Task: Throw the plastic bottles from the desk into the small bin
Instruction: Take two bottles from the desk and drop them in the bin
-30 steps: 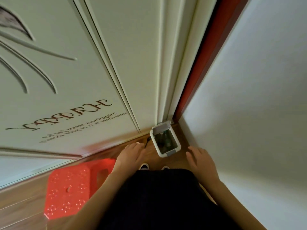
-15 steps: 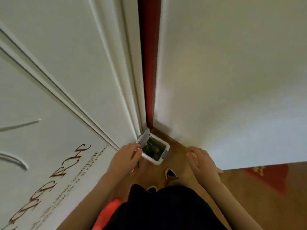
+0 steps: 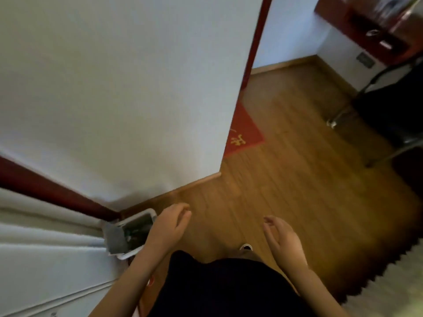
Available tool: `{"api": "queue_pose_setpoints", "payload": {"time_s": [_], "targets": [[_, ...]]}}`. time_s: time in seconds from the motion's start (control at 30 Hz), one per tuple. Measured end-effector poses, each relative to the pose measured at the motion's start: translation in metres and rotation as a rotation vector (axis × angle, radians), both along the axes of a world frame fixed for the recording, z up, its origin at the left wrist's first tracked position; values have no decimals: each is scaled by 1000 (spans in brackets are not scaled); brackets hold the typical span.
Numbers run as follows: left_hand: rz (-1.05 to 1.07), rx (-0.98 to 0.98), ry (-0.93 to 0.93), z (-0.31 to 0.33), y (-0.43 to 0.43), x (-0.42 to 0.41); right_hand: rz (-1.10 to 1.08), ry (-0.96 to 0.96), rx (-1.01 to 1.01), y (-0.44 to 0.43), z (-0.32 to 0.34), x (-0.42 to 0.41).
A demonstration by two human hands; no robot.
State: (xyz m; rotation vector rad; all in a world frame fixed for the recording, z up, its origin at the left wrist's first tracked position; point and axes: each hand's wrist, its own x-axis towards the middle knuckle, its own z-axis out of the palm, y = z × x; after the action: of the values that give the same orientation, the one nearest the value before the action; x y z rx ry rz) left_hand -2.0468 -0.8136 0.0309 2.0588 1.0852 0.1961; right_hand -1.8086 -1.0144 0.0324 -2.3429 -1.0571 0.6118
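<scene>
**Both hands empty beside the bin in the corner**

The small white plastic bin (image 3: 137,234) sits on the wooden plank floor (image 3: 286,179) in the corner where the white wall (image 3: 126,99) meets the dark red door frame (image 3: 50,191). Its grey lid (image 3: 115,240) is tipped open, and dark, blurred contents show inside — greenish shapes that may be bottles, though the blur makes that hard to confirm.

The left hand (image 3: 168,225) hangs just beside the bin's right edge, its forearm crossing in front of the rim. The fingers are loosely curled and nothing is in them. The right hand (image 3: 283,239) is well apart from the bin, out over bare floor, palm turned inward with the fingers relaxed and spread — also holding nothing.

Below the hands is the person's black garment (image 3: 224,287), with the toe of a white shoe (image 3: 246,247) just showing. Farther off, a red floor mat with yellow characters (image 3: 246,136) lies past the wall's corner, and a dark red desk (image 3: 377,30) stands at the upper right.
</scene>
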Motion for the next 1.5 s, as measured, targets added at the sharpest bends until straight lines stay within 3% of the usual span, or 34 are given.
{"api": "queue_pose_setpoints", "payload": {"time_s": [0.2,0.3,0.53,0.8,0.97,1.13,1.5], "targets": [[-338,-74,75,-18,-42,115,-360,101,-41,-102,-23,45],[-410,-97,105,-30,-64,173,-493,150,-26,-135,-31,83],[-461,-174,107,-30,-111,309,-545,176,-25,-166,-36,213],[-295,-84,125,-26,-61,414,-516,182,98,-116,-13,352],[-226,-132,183,-47,-14,492,-528,177,107,-71,-30,437],[-295,-140,140,-55,40,609,-570,184,72,-25,-37,534],[-503,-120,27,-5,168,919,-746,211,44,48,-23,748]]}}
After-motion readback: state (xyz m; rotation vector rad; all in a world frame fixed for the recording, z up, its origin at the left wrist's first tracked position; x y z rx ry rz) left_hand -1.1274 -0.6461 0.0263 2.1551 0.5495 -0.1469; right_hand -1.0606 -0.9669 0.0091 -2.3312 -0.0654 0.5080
